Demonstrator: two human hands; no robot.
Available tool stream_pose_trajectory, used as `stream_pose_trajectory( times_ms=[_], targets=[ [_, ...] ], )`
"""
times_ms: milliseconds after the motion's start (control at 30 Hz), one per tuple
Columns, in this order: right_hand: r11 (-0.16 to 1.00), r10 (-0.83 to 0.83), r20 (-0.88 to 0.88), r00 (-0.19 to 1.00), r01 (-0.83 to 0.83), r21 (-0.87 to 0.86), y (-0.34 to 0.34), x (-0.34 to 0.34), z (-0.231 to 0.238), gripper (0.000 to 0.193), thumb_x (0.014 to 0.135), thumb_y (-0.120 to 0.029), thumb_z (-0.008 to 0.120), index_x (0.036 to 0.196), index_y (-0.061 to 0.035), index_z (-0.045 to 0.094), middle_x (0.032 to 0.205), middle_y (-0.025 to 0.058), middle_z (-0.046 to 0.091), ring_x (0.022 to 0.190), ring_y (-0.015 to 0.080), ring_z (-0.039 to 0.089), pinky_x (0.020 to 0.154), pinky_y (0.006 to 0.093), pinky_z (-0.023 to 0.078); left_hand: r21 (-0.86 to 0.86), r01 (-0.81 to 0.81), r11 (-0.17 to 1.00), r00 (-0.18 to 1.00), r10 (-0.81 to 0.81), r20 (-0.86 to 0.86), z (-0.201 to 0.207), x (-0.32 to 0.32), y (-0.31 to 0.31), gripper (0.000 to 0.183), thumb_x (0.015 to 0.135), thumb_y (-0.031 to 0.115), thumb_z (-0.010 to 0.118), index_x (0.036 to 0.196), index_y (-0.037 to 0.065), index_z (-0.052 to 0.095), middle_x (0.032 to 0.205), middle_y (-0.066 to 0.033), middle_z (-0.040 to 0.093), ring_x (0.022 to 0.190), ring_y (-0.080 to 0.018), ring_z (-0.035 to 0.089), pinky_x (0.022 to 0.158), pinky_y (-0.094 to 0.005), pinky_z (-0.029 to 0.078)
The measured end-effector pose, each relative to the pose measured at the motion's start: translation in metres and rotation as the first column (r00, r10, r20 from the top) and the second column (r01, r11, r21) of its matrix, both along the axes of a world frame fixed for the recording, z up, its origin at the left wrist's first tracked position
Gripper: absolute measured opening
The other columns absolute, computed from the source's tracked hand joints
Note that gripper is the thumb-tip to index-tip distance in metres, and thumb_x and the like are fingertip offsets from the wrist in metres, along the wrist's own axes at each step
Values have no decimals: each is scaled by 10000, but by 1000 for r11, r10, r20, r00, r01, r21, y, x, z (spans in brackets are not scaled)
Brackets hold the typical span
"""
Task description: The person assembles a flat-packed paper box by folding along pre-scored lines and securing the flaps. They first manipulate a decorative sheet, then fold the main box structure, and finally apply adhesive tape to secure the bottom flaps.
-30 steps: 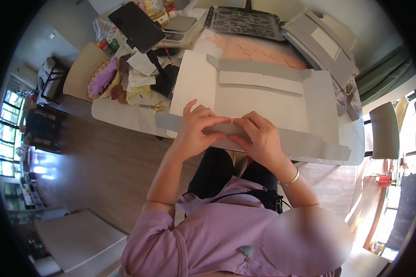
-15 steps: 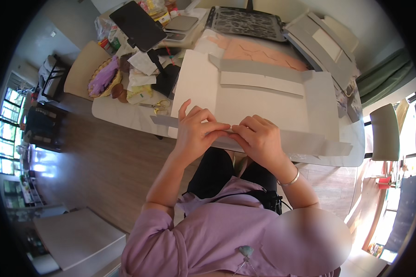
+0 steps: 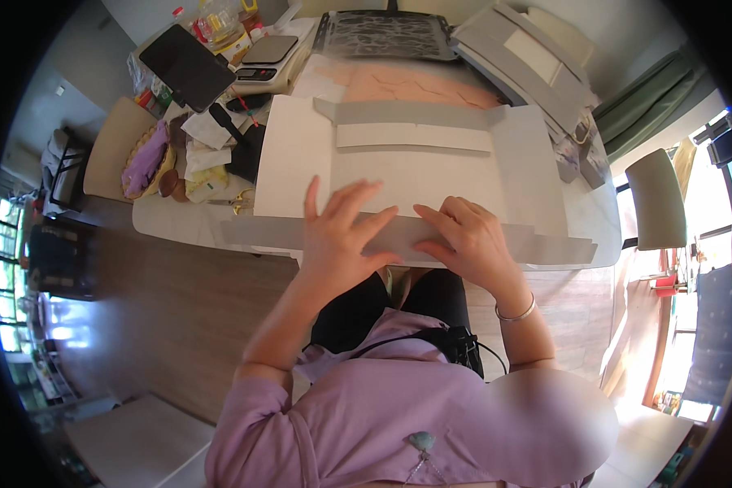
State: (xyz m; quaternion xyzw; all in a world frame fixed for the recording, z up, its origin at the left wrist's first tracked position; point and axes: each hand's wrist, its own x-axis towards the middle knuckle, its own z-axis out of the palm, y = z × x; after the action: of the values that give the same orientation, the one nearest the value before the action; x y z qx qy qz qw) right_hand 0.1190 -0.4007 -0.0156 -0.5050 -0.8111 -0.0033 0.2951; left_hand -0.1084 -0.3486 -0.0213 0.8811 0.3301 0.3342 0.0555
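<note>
A large flat piece of cardboard (image 3: 415,183), pale with grey flaps, lies across the near part of the table. Its long grey near flap (image 3: 545,246) runs along the table's front edge. My left hand (image 3: 342,228) is over the left half of this flap, fingers spread and slightly blurred, gripping nothing. To its right, my right hand (image 3: 468,236) is at the flap with thumb and index finger apart and the other fingers curled. Whether its thumb touches the flap is hard to tell. A narrow folded flap (image 3: 415,140) lies along the cardboard's far side.
Yellow-handled scissors (image 3: 240,202), a basket with purple cloth (image 3: 146,163) and a black tablet on a stand (image 3: 187,67) occupy the table's left. Behind stand a kitchen scale (image 3: 270,50) and a black tray (image 3: 386,37). More folded grey cardboard (image 3: 520,61) leans at the right.
Both hands pinched the near flap together; now their fingers have parted and the left hand has spread open. The near flap shows more of its grey face. The whole view has shifted.
</note>
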Motion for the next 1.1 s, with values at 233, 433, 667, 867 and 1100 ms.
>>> stream_pose_trajectory(
  times_ms=[233, 433, 667, 867, 1100],
  targets=[
    [999, 26, 24, 999, -25, -31, -3, 2, 0, 419, 717, -249, 815, 1093, -109, 697, 775, 48, 510, 681, 230, 554, 607, 359, 462, 47, 94, 994, 995, -96, 41, -20, 10, 5, 533, 553, 329, 870, 1035, 138, 749, 825, 37, 638, 734, -158, 584, 687, -323, 450],
    [999, 36, 129, 991, -34, -15, -4, 2, 3, 321, 730, -247, 798, 1014, -126, 709, 792, 23, 518, 685, 205, 557, 610, 343, 460, 123, 103, 987, 992, -110, 58, -22, 11, 6, 355, 613, 279, 843, 929, 139, 763, 761, 57, 628, 707, -153, 571, 624, -301, 433],
    [999, 25, 109, 994, -28, 30, -10, 13, 4, 356, 718, -256, 804, 1030, -119, 702, 808, 18, 550, 712, 191, 596, 620, 341, 487, 48, 168, 985, 983, -171, 72, -18, 7, 6, 227, 661, 224, 833, 849, 117, 763, 755, 24, 680, 731, -175, 640, 741, -335, 490],
    [996, -75, 106, 992, 79, -31, -22, 33, 8, 395, 735, -270, 788, 1079, -103, 689, 797, 35, 544, 673, 218, 587, 615, 347, 488, 31, 144, 989, 986, -146, 79, -10, 21, 4, 306, 685, 235, 823, 948, 95, 752, 845, -3, 705, 758, -181, 658, 774, -352, 499],
    [1000, -11, 131, 991, 11, -2, -20, 32, -3, 303, 756, -265, 771, 1024, -143, 699, 745, 23, 518, 661, 216, 570, 589, 346, 466, 77, 216, 973, 975, -219, 29, -21, 53, -9, 289, 708, 193, 808, 964, 76, 741, 837, -14, 705, 722, -195, 660, 675, -329, 494]
  ],
)
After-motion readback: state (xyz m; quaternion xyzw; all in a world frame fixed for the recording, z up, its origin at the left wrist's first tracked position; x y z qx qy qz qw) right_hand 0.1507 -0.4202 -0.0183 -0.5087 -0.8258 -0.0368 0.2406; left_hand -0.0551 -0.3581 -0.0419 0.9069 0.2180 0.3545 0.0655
